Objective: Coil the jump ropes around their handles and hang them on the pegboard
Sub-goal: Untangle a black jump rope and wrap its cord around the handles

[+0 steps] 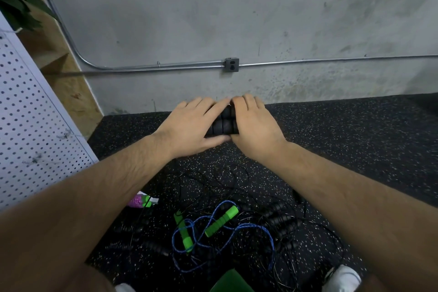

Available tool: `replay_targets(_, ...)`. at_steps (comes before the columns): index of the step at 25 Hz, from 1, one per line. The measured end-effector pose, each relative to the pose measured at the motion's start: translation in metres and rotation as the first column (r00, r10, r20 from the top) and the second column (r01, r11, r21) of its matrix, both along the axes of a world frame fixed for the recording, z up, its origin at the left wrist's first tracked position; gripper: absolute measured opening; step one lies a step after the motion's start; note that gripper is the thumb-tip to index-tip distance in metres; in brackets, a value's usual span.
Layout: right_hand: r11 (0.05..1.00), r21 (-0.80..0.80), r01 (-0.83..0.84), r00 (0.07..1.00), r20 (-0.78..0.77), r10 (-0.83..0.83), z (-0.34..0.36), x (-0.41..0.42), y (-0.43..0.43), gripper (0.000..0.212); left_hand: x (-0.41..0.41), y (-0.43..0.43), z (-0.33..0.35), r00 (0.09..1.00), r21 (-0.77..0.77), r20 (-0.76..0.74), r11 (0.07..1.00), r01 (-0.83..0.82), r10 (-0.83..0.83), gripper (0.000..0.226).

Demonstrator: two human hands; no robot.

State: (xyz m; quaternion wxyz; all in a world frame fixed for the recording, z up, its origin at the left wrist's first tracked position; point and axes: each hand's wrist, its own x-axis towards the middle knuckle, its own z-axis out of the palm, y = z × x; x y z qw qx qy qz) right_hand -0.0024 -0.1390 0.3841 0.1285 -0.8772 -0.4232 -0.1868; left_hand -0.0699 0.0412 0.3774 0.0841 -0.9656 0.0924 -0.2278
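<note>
Far left: the pegboard (28,106) is seen leaning at an angle. No rope is seen hung on the visible part; only small wire hooks (64,135) are made out.

Centre, raised above the floor mat (355,140): a pair of black handles (222,123) is held side by side. The left hand (189,128) is closed around their left end, thumb underneath. The right hand (253,125) is wrapped over their right end. Thin black cord (213,173) is seen trailing down from this pair to the floor, so coiling is judged barely begun.

Lower centre, on the mat: a blue rope (237,230) with green handles (221,220) lies loose and uncoiled. A pink and green handle (139,201) is partly hidden behind the left forearm. Further right, more black handles (282,220) lie tangled in black cord.

Judgement: nothing completed as far as shown; every rope remains to be coiled and hung.
</note>
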Motion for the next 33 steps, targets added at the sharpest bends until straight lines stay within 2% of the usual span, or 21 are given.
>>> replay_targets(3, 0.97, 0.244, 0.026, 0.981, -0.19, 0.021, 0.0, -0.004, 0.003, 0.074, 0.002, 0.012, 0.0, 0.997, 0.016, 0.016, 0.997, 0.08, -0.08, 0.082)
replay_targets(6, 0.891, 0.442, 0.104, 0.887, -0.447, 0.118, -0.006, -0.004, 0.004, 0.1, 0.004, 0.019, 0.003, 0.993, 0.108, 0.036, 0.988, 0.107, -0.111, 0.064)
replay_targets(8, 0.816, 0.55, 0.179, 0.824, -0.537, 0.181, -0.014, -0.004, 0.009, 0.111, 0.004, 0.021, 0.007, 0.996, 0.156, 0.008, 0.984, 0.091, -0.093, 0.06)
replay_targets(12, 0.683, 0.654, 0.326, 0.718, -0.641, 0.271, -0.032, -0.006, 0.033, 0.122, 0.0, 0.033, 0.013, 0.999, 0.208, -0.044, 0.978, 0.033, -0.025, 0.059)
replay_targets(14, 0.631, 0.66, 0.407, 0.625, -0.705, 0.334, -0.04, -0.01, 0.045, 0.116, -0.005, 0.042, 0.015, 0.998, 0.161, -0.052, 0.987, -0.011, 0.02, 0.061)
replay_targets(15, 0.654, 0.633, 0.415, 0.585, -0.736, 0.341, -0.043, -0.013, 0.05, 0.107, -0.008, 0.047, 0.016, 0.998, 0.118, -0.043, 0.992, -0.034, 0.039, 0.061)
replay_targets(16, 0.724, 0.581, 0.373, 0.56, -0.763, 0.323, -0.046, -0.018, 0.057, 0.094, -0.012, 0.051, 0.016, 0.998, 0.072, -0.031, 0.996, -0.053, 0.055, 0.061)
replay_targets(18, 0.873, 0.454, 0.175, 0.519, -0.797, 0.311, -0.051, -0.029, 0.072, 0.077, -0.016, 0.054, 0.018, 0.998, 0.001, -0.016, 0.998, -0.06, 0.06, 0.06)
replay_targets(19, 0.9, 0.427, 0.083, 0.487, -0.805, 0.337, -0.053, -0.037, 0.083, 0.075, -0.018, 0.053, 0.019, 0.999, -0.021, -0.012, 0.998, -0.051, 0.051, 0.06)
replay_targets(22, 0.882, 0.469, -0.039, 0.44, -0.785, 0.437, -0.057, -0.059, 0.117, 0.065, -0.016, 0.047, 0.02, 0.999, -0.09, 0.023, 0.996, -0.024, 0.026, 0.061)
replay_targets(27, 0.856, 0.518, -0.002, 0.44, -0.768, 0.466, -0.054, -0.077, 0.147, 0.01, -0.018, 0.043, 0.023, 0.999, -0.277, 0.046, 0.961, -0.006, 0.02, 0.06)
replay_targets(29, 0.869, 0.494, -0.035, 0.443, -0.771, 0.457, -0.053, -0.077, 0.147, 0.019, -0.021, 0.048, 0.023, 0.999, -0.345, 0.047, 0.938, 0.016, 0.0, 0.059)
replay_targets(30, 0.876, 0.478, -0.057, 0.416, -0.787, 0.456, -0.052, -0.076, 0.144, 0.025, -0.023, 0.052, 0.023, 0.998, -0.369, 0.055, 0.929, 0.028, -0.008, 0.059)
replay_targets(32, 0.889, 0.449, -0.087, 0.364, -0.817, 0.448, -0.05, -0.069, 0.132, 0.026, -0.028, 0.061, 0.024, 0.996, -0.415, 0.083, 0.908, 0.049, -0.016, 0.06)
replay_targets(33, 0.894, 0.436, -0.104, 0.371, -0.817, 0.442, -0.048, -0.062, 0.123, 0.026, -0.03, 0.066, 0.025, 0.996, -0.438, 0.088, 0.897, 0.055, -0.018, 0.06)
